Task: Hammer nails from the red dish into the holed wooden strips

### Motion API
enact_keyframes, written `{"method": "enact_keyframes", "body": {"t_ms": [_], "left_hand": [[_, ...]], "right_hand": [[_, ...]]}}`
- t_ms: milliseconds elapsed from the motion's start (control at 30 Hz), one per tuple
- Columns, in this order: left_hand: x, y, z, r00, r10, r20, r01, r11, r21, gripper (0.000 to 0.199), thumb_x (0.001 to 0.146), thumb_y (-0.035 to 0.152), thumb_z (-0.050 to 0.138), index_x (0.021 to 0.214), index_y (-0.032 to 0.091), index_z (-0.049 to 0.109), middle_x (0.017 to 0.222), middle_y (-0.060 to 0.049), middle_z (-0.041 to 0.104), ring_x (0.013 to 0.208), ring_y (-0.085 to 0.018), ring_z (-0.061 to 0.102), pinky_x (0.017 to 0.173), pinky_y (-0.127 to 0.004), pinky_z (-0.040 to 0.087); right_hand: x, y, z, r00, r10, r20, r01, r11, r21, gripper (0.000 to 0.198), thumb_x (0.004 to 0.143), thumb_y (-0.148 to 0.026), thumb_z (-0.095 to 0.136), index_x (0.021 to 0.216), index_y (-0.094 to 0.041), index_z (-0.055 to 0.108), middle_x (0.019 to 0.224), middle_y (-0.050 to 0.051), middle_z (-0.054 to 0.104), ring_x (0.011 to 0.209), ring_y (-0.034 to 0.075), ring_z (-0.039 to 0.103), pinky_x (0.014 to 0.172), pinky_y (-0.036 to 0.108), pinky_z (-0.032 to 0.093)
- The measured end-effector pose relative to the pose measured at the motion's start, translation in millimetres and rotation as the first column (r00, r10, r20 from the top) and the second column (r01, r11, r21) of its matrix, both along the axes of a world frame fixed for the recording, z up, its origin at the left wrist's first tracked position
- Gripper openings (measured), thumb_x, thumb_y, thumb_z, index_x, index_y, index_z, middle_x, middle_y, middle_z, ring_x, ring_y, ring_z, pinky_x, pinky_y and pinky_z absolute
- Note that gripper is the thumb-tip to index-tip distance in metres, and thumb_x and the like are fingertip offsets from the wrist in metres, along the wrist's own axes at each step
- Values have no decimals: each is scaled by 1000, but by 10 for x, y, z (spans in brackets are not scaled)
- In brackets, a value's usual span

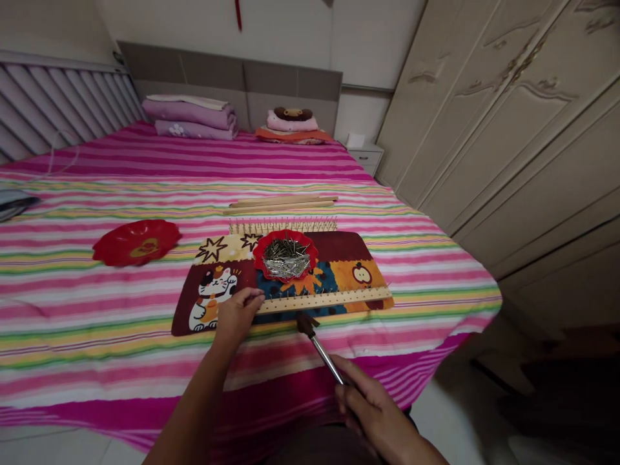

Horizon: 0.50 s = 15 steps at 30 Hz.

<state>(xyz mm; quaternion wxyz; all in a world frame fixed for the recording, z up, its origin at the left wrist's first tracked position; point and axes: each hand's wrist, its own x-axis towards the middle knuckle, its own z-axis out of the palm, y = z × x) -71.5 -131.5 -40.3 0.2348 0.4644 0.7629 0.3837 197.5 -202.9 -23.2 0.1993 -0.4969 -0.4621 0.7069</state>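
A pale wooden strip (329,300) with nails standing along it lies across the front of a patterned mat (361,248). My left hand (239,313) is closed at the strip's left end, thumb and fingers pressed together there. Whether a nail sits between those fingertips is too small to make out. In my right hand (371,403) is a hammer (325,355), gripped by its handle. The dark hammer head rests low, just in front of the strip's near edge. Behind the strip, a red scalloped dish (258,248) on the mat holds a heap of loose nails (285,258).
Beyond the mat, several nail-studded strips (283,226) lie together, with bare wooden strips (281,205) farther back. A red plate (138,242) lies at left on the striped bedsheet (62,323). Folded bedding (194,117) is by the headboard; wardrobes (484,116) stand at right.
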Motion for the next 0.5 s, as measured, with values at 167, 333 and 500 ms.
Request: {"method": "enact_keyframes", "body": {"t_ms": [167, 333, 500], "left_hand": [[9, 0, -39, 992, -61, -114, 63, 998, 7, 19, 70, 37, 53, 75, 24, 67, 82, 0, 70, 78, -17, 62, 71, -25, 44], [16, -11, -142, 974, -81, -211, 95, 994, 60, 15, 72, 32, 53, 68, 22, 64, 79, -2, 67, 77, -16, 60, 71, -26, 43], [0, -11, -198, 963, -89, -254, 114, 990, 86, 15, 73, 31, 52, 68, 21, 63, 75, -2, 65, 74, -15, 59, 68, -26, 42]], "right_hand": [[-220, 152, 205, 996, 30, -79, -26, 998, 57, 49, 86, -27, 42, 135, -21, 39, 61, -8, 45, 37, 4, 34, 27, 13, 25], [-564, 381, 503, 991, 19, -130, -16, 1000, 25, 48, 84, -25, 41, 132, -22, 42, 60, -7, 47, 35, 5, 35, 24, 12, 25], [-786, 507, 575, 993, 69, -93, -60, 993, 99, 44, 86, -20, 37, 129, -24, 46, 60, -8, 47, 34, 4, 35, 23, 11, 25]]}}
